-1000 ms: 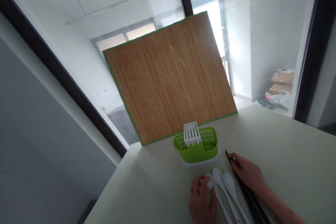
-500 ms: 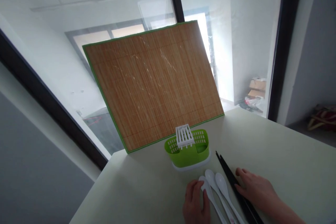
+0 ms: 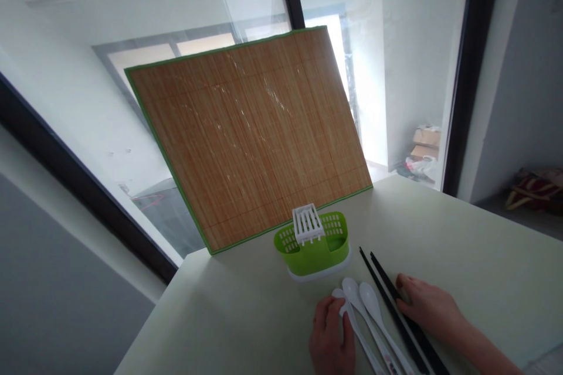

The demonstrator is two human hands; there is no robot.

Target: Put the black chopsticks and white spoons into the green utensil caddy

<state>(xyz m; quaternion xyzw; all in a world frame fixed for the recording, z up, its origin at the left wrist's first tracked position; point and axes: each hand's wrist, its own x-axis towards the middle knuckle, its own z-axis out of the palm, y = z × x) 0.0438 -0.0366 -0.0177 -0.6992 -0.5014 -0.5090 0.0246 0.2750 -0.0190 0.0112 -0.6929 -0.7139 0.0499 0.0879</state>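
Three white spoons (image 3: 370, 303) lie side by side on the table, bowls pointing away from me. My left hand (image 3: 332, 337) is curled at the leftmost spoon (image 3: 359, 337), thumb and forefinger closed about its bowl end. To the right of the spoons lie black chopsticks (image 3: 389, 300) in two slim groups, split by a narrow gap. My right hand (image 3: 433, 312) has its thumb and fingertips on the right-hand group, which partly runs beneath them; the exact number is unclear.
A green cutlery basket (image 3: 313, 258) with a white slatted piece (image 3: 308, 224) on top stands beyond the spoons. Behind it a bamboo mat (image 3: 255, 140) with green edging leans against the glass. The pale table (image 3: 246, 310) narrows toward the window.
The chopsticks have parted into two groups, the right-hand one shifted rightward with my right hand. My left hand stays at the leftmost spoon. The view has tilted slightly.
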